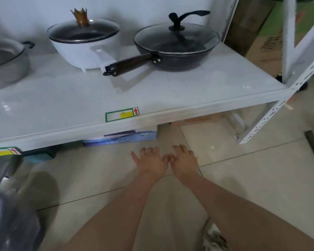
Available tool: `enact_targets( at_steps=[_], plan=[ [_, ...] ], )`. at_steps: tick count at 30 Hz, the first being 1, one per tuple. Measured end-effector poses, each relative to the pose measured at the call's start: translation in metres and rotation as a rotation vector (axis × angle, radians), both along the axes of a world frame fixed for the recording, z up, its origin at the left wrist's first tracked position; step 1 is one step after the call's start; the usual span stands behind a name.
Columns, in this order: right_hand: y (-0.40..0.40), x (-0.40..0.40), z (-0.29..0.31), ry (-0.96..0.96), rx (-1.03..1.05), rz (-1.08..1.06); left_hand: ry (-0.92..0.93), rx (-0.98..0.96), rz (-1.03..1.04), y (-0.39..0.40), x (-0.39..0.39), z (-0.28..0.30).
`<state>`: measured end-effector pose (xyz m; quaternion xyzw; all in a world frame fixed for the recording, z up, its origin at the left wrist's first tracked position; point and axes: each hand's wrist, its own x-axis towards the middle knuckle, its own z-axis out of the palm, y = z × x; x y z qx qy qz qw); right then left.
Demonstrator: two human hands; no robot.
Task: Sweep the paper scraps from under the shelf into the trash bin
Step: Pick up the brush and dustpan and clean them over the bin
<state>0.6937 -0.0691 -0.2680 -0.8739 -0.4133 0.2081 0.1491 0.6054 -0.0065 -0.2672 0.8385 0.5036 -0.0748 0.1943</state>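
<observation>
Tiled floor [98,178], low shelf [152,98] (wok [176,49] on top), box [120,137] beneath

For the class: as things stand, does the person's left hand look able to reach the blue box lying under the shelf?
Probably yes. The left hand hangs over bare floor tiles just in front of the blue box, with nothing between them. The shelf edge overhangs the box, so the hand would need to go in low.

A single head-worn wide-angle view is given, aimed forward and steeply down from close above a low white shelf [152,98] and the tiled floor [243,178] before it. Both forearms are seen entering from the bottom edge; straight lines are bent toward the frame's borders
</observation>
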Motion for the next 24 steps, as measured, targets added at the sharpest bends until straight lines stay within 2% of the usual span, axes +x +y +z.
enact_targets(
  at_steps=[9, 19, 24],
  plan=[
    [-0.002, 0.027, -0.096, 0.256, -0.153, -0.319, 0.019, -0.126, -0.009, 0.011, 0.017, -0.072],
    [0.006, 0.048, -0.180, 0.369, -0.272, -0.604, 0.076, -0.202, 0.008, 0.027, 0.005, -0.149],
    [0.004, 0.050, -0.201, 0.338, -0.265, -0.697, 0.081, -0.218, 0.019, 0.031, -0.007, -0.169]
  ],
)
